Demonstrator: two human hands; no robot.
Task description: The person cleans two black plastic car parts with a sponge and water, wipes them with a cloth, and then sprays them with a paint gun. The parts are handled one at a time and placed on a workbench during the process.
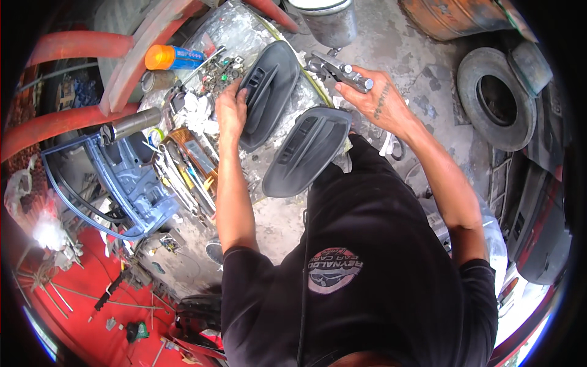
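Two dark grey plastic car door trim panels lie at the middle of the view. The farther panel [278,92] has window switches in its recess, and my left hand [232,110] grips its left edge, thumb by the switches. Nearer to me is the second panel [318,144], tilted the same way, with slots along its left side. My right hand [382,104] is closed around a spray gun [340,72] with silver knobs, held to the right of the farther panel. Part of the gun is hidden by my fingers.
Left of the panels lie an orange-capped blue can [174,57], small loose parts [226,74], white crumpled paper [199,113] and several hand tools [186,174]. A blue door frame [125,183] stands farther left. A bucket [330,24] and a tyre [468,101] stand beyond on the right.
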